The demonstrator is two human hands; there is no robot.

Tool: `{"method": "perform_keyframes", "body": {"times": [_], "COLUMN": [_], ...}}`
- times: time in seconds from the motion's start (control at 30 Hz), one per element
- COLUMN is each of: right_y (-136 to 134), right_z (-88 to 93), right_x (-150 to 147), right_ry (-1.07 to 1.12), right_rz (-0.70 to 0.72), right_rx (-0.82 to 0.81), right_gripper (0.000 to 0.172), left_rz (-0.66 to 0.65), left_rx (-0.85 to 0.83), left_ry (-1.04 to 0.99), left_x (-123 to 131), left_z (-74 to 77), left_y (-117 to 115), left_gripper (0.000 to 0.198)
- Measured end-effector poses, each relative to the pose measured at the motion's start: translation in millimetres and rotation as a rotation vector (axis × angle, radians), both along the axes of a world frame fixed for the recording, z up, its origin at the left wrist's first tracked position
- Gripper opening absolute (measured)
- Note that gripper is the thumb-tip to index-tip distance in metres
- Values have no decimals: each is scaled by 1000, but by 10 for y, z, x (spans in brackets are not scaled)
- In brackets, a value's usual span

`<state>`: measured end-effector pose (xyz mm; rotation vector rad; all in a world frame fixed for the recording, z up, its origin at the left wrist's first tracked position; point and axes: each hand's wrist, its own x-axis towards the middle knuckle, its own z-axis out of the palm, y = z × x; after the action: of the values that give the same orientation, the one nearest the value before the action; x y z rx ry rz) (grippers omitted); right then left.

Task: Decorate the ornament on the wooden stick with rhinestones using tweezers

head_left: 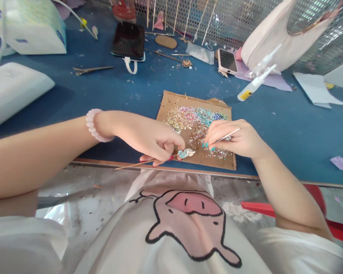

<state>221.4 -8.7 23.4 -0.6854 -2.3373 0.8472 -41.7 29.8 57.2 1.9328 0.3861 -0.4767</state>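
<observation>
My left hand (157, 140) is closed around a thin wooden stick (134, 164). At the stick's end, just past my fingertips, sits a small leaf-shaped piece (186, 153) covered in teal and silvery sequins. My right hand (236, 139) pinches a slim metal tool (228, 134), its tip hidden by the fingers, so its exact kind cannot be told. Those fingers hover low over or touch loose sequins. Under both hands lies a cardboard sheet (165, 103) bearing heaps of sequins (185, 115) in yellow, pink, turquoise and dark blue.
A glue bottle (253, 86) lies right of the cardboard. Farther back are a small phone (228, 61), a black phone (128, 40) with a white cable, and scissors (93, 70). A white box-like object (15, 95) stands at left. The table's front edge runs close to my body.
</observation>
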Motion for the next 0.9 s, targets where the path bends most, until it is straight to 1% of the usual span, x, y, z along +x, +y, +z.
{"method": "perform_keyframes", "body": {"times": [0.13, 0.27, 0.5, 0.9], "right_y": [-4, -5, -21, -12], "right_z": [8, 22, 43, 42], "right_x": [-10, -22, -25, -42], "right_ry": [1, 11, 19, 16], "right_rz": [-5, -2, -2, 4], "right_rx": [-12, -7, -10, -8], "right_gripper": [3, 4, 6, 4], "left_rz": [43, 32, -13, -5], "left_rx": [8, -12, -9, -7], "left_ry": [-42, -77, -25, 10], "left_x": [-4, -8, -7, -5], "left_z": [-11, -49, -26, -18], "left_y": [-23, -11, 23, 21], "left_gripper": [21, 19, 21, 22]}}
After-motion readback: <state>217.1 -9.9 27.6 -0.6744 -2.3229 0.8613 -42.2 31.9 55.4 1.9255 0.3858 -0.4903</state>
